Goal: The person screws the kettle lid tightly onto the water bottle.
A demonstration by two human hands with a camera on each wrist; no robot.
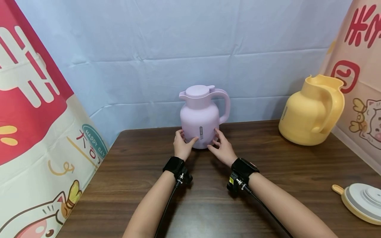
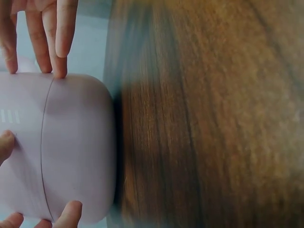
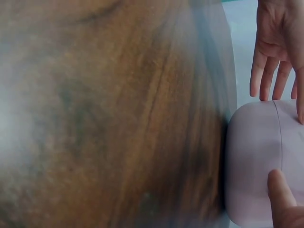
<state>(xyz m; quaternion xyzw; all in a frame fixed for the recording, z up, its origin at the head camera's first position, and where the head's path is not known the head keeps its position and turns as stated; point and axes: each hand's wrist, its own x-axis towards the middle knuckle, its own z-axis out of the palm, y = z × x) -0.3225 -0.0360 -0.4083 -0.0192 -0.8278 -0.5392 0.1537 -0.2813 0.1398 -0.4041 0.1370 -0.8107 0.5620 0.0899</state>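
A: What are the hands doing?

B: The left hand (image 1: pixel 183 147) grips the lower body of a lilac jug (image 1: pixel 196 114) from its left side, thumb on the front; the right hand (image 1: pixel 224 152) holds the opposite side, its thumb in front too.

A: And where's the jug?

B: Upright on the wooden bench (image 1: pixel 134 188), near the back edge (spout (image 1: pixel 183 95) to the left, handle (image 1: pixel 227 105) to the right).

A: Further out?

B: Well to the right stands a yellow jug (image 1: pixel 300 115), its mouth uncovered; nearer the person lies a round white-and-yellow lid (image 1: pixel 363 200). Pale blue cloth (image 1: pixel 148 39) hangs behind.
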